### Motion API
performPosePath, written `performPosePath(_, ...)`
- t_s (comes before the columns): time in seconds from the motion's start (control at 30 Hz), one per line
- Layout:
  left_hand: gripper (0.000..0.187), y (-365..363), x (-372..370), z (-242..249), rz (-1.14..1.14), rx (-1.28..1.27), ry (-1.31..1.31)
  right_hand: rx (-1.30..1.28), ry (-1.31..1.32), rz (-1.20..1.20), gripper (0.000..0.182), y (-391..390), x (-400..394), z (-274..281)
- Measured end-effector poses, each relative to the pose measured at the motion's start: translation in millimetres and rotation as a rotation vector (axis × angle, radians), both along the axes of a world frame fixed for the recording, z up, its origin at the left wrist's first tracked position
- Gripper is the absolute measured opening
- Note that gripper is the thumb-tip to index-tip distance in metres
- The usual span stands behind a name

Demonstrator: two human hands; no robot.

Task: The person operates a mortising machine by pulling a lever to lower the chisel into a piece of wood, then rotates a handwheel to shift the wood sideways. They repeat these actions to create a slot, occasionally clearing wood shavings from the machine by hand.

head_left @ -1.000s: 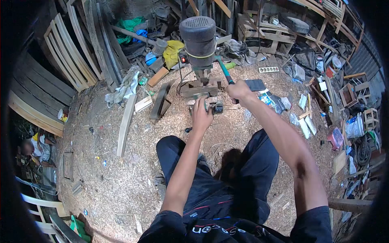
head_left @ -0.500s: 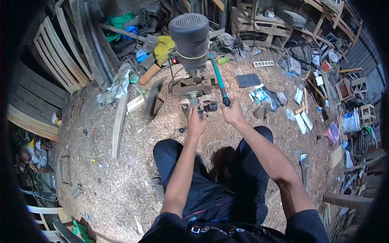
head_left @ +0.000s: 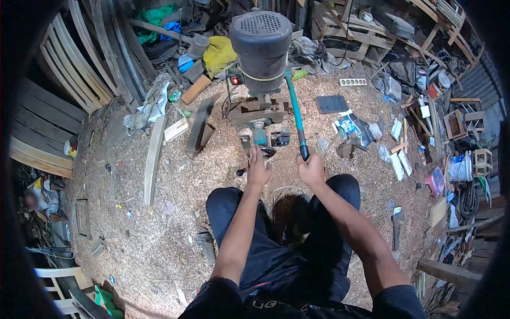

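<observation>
In front of me stands a bench machine with a big dark upright motor [head_left: 260, 50] and a teal lever [head_left: 296, 106] on its right side. My right hand [head_left: 312, 170] is closed round the lever's black grip [head_left: 304, 152]. My left hand [head_left: 258, 170] reaches to the front of the machine, fingers stretched forward against a dark handwheel [head_left: 268, 152] below a green part [head_left: 260, 136]. The hand partly hides the wheel. A black knob [head_left: 240, 172] sticks out left of this hand. Behind it lies the machine's vise [head_left: 280, 139].
Wood shavings cover the floor [head_left: 175, 239]. Curved boards [head_left: 79, 58] lean at the left, and a long wood strip [head_left: 154, 159] lies nearer. A power strip [head_left: 353, 82] and a dark flat slab [head_left: 331, 104] lie to the right. Another person [head_left: 45, 199] is at the far left.
My right hand has drawn the lever's grip slightly down toward me. The left hand stays by the handwheel, its fingers now straighter. The whole view has shifted a little.
</observation>
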State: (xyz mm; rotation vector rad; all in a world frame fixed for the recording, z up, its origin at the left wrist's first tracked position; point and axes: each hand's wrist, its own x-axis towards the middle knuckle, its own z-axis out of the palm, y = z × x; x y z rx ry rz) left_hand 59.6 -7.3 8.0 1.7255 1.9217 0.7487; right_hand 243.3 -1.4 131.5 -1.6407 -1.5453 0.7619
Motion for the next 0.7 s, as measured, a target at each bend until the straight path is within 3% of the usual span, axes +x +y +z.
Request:
performPosePath(0.17,0.088,0,-1,3,-0.062,-0.023,0.127,-0.003,0.009,0.001,0.019,3,-1,-32)
performPosePath(0.27,0.092,3,-3,8,-0.086,-0.049,0.016,0.029,0.013,-0.002,0.019,5,-4,-40)
performPosePath(0.5,0.101,3,0,9,-0.079,-0.05,0.06,0.153,0.02,-0.034,0.023,15,-10,-107)
performPosePath(0.6,0.101,3,-2,14,-0.097,-0.068,0.048,-0.026,0.015,-0.019,0.031,19,-10,-124)
performPosePath(0.7,0.101,3,0,17,-0.095,-0.076,0.033,0.0,-0.005,-0.037,0.032,25,-12,-137)
